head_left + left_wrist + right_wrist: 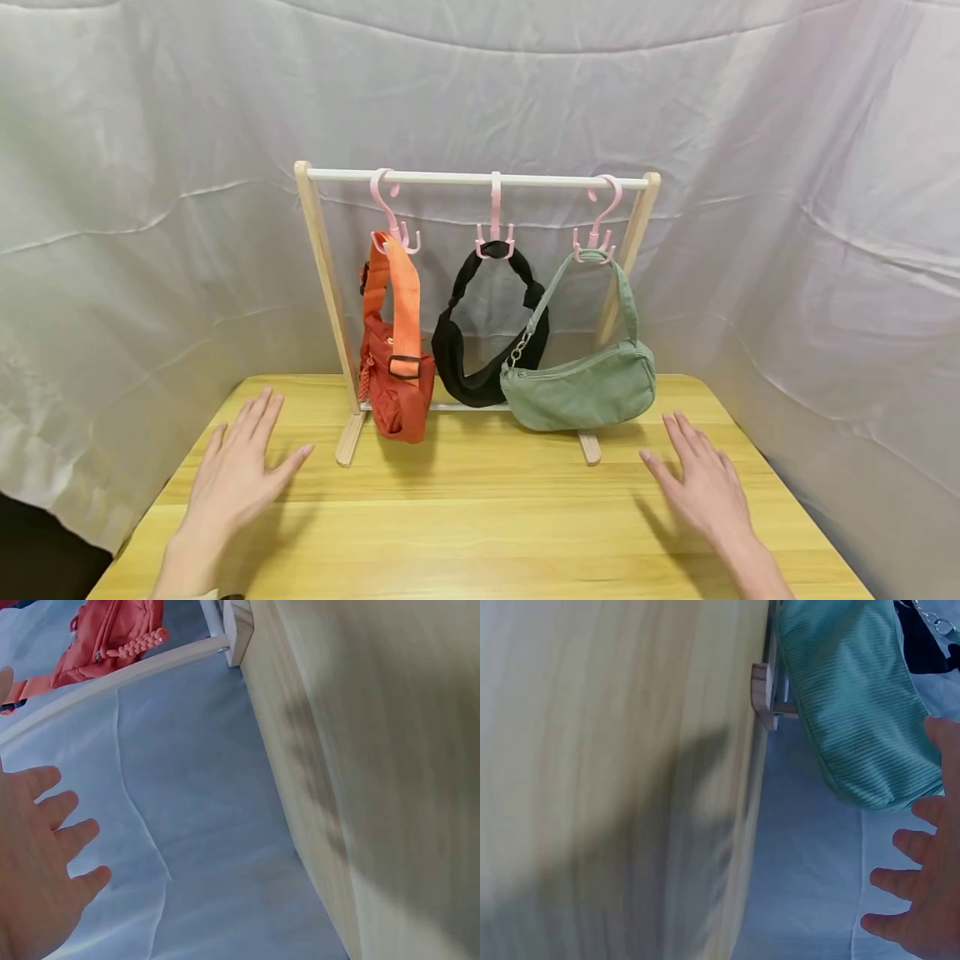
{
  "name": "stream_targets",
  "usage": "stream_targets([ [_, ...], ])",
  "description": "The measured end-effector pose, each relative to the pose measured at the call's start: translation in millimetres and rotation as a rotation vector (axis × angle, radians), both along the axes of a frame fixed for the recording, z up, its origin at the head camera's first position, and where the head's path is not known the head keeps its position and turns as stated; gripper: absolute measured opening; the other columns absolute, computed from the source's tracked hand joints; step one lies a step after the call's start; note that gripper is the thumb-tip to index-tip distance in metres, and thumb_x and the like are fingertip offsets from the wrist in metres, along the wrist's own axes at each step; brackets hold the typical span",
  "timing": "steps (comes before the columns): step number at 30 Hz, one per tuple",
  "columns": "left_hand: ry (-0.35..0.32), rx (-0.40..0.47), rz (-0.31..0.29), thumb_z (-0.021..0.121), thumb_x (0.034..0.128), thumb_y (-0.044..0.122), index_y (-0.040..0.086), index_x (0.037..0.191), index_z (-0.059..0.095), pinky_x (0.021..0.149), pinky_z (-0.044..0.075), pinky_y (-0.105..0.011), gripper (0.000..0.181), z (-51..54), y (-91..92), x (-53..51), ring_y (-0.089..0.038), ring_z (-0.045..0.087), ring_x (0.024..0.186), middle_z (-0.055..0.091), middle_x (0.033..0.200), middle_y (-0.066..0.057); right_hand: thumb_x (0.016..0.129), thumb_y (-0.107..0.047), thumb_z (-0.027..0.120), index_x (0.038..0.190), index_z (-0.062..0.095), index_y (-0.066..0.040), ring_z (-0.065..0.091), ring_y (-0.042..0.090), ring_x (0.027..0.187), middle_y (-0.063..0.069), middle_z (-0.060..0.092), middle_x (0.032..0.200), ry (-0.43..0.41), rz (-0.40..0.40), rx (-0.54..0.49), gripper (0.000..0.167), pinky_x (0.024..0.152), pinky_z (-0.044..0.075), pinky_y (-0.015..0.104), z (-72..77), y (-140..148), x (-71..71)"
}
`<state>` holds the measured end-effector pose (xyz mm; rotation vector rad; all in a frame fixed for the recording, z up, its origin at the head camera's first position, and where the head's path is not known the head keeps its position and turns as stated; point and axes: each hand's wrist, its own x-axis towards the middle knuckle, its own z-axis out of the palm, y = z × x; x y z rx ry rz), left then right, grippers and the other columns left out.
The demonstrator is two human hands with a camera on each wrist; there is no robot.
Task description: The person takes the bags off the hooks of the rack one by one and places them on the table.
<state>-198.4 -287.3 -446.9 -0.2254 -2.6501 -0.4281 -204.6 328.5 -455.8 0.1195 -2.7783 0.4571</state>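
Left hand lower left and right hand lower right, empty, fingers apart, flank a red bag, black bag and green bag mid-frame, hung by straps so hooks bear them

Three bags, three pink hooks, one rack, one table, two hands

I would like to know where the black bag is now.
In the head view, the black bag hangs from the middle pink hook on the white bar, between the red bag at left and the green bag at right, which partly covers it.
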Motion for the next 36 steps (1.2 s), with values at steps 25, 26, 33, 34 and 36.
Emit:
stream_targets([
  [25, 0.246, 0.06, -0.059, 0.069, 0.0939, 0.048, 0.013, 0.166, 0.027, 0.127, 0.012, -0.054, 0.091, 34.8, 18.0, -2.3, -0.04, 0.03, 0.153, 0.018, 0.173, -0.006, 0.099, -0.035, 0.07, 0.156, 0.048, -0.01, 0.05, 0.049, 0.136, 0.012, 0.045, 0.161, 0.366, 0.1, -0.098, 0.066, 0.104, 0.04, 0.068, 25.4, -39.6, -0.6],
  [26, 0.256, 0.062, -0.063, 0.07, 0.0935, 0.048, 0.013, 0.166, 0.028, 0.127, 0.012, -0.054, 0.091, 37.6, 19.1, -2.5, -0.04, 0.03, 0.152, 0.019, 0.173, -0.006, 0.098, -0.034, 0.071, 0.155, 0.049, -0.009, 0.05, 0.048, 0.136, 0.013, 0.046, 0.16, 0.38, 0.108, -0.098, 0.066, 0.104, 0.041, 0.067, 27.1, -42.1, -1.1],
  [33, 0.313, 0.074, -0.089, 0.07, 0.092, 0.049, 0.015, 0.166, 0.029, 0.127, 0.014, -0.054, 0.091, 55.5, 26.1, -4.3, -0.035, 0.028, 0.155, 0.02, 0.173, -0.005, 0.095, -0.029, 0.074, 0.153, 0.051, -0.008, 0.052, 0.046, 0.135, 0.013, 0.049, 0.158, 0.461, 0.172, -0.103, 0.065, 0.104, 0.043, 0.065, 41.1, -58.7, -4.1],
  [34, 0.32, 0.074, -0.092, 0.07, 0.0919, 0.049, 0.015, 0.166, 0.029, 0.127, 0.014, -0.053, 0.091, 57.8, 27.0, -4.4, -0.034, 0.027, 0.155, 0.02, 0.173, -0.005, 0.095, -0.029, 0.074, 0.153, 0.052, -0.008, 0.053, 0.046, 0.135, 0.013, 0.05, 0.157, 0.472, 0.181, -0.102, 0.065, 0.104, 0.043, 0.065, 42.9, -60.6, -4.6],
  [36, 0.334, 0.074, -0.099, 0.07, 0.0915, 0.049, 0.015, 0.165, 0.029, 0.127, 0.013, -0.052, 0.091, 62.2, 28.7, -5.0, -0.033, 0.027, 0.156, 0.021, 0.173, -0.005, 0.095, -0.028, 0.074, 0.153, 0.051, -0.008, 0.053, 0.045, 0.135, 0.012, 0.05, 0.158, 0.491, 0.196, -0.103, 0.066, 0.105, 0.043, 0.065, 46.1, -64.0, -5.9],
])
